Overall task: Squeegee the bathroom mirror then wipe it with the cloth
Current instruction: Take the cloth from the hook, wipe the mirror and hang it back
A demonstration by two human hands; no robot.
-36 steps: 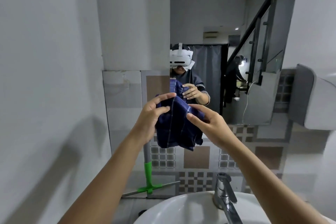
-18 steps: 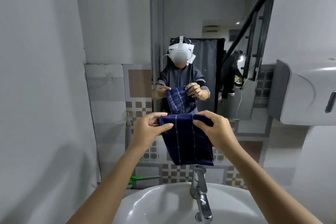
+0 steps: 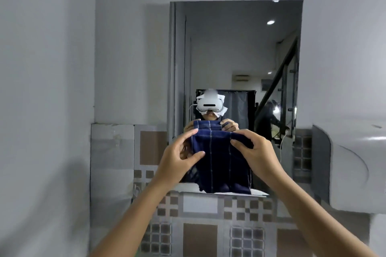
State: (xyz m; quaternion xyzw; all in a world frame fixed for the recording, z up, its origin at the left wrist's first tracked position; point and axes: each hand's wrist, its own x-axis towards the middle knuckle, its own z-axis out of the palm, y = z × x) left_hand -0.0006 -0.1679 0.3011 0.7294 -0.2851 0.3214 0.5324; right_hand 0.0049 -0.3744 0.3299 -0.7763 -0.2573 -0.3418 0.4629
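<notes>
A dark blue checked cloth (image 3: pixel 221 165) hangs folded between both my hands, in front of the lower part of the bathroom mirror (image 3: pixel 236 48). My left hand (image 3: pixel 179 158) pinches its upper left edge. At the upper right edge, my right hand (image 3: pixel 257 152) grips it. The mirror is a tall rectangle on the white wall and reflects me holding the cloth. The squeegee is out of view.
A white wall-mounted dispenser (image 3: pixel 355 165) juts out at the right, close to the mirror's edge. Patterned brown and grey tiles (image 3: pixel 200 233) cover the wall below the mirror. A plain white wall (image 3: pixel 41 89) closes in on the left.
My view has tilted up, so the sink, tap and green squeegee have dropped out of sight. Both hands have lifted the cloth higher, up to the mirror's lower part.
</notes>
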